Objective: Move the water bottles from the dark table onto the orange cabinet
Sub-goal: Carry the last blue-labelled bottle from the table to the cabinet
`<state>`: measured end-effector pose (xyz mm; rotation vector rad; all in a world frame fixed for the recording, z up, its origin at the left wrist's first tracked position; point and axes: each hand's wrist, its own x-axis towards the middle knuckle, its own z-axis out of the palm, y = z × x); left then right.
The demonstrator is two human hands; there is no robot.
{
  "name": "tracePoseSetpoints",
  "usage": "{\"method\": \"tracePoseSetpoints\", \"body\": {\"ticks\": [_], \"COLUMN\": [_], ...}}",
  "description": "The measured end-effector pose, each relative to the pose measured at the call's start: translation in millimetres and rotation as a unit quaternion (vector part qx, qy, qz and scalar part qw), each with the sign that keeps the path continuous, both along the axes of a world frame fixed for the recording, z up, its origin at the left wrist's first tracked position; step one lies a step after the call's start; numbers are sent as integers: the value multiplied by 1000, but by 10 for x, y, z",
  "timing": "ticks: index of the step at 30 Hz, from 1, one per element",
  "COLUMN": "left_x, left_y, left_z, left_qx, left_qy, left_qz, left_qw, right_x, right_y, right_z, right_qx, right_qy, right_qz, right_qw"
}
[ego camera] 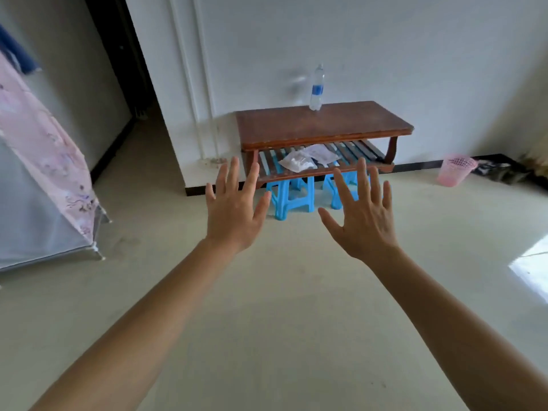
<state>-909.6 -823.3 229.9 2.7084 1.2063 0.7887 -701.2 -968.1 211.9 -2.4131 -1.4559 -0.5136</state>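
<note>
While our left hand (234,215) and right hand (366,223) hang spread and empty, we'd grip the light, slick bottle (316,89) mid-body on the tabletop (323,126).

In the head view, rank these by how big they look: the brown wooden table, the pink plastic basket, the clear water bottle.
1. brown wooden table
2. pink plastic basket
3. clear water bottle
The basket and bottle look close.
</note>
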Motion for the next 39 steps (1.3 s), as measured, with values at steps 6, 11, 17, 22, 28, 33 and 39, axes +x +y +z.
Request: {"method": "tracePoseSetpoints", "body": {"ticks": [6,11,17,22,28,33,39], "left_x": [1496,2781,4282,5175,5805,6579,7635], "left_y": [717,1422,2356,3182,4201,5351,6752], "left_z": [21,-211,-141,2,-140,-363,-345], "left_qx": [3,13,23,26,10,-10,-42], "left_qy": [21,41,66,52,61,60,77], "left_qz": [-83,-99,-91,-58,-10,4,-2], "left_qw": [996,994,993,997,998,998,996], "right_x": [1228,2509,3977,5006,5896,6762,7797], "right_y": [437,1075,2060,3128,4268,5410,6684], "right_z": [-1,-213,-185,-28,-106,-258,-224], "right_qx": [39,53,56,27,18,1,-27], "right_qy": [23,22,59,41,32,27,37], "right_qz": [-72,-88,-85,-38,9,7,-3], "right_qw": [996,994,993,998,999,1000,999]}}
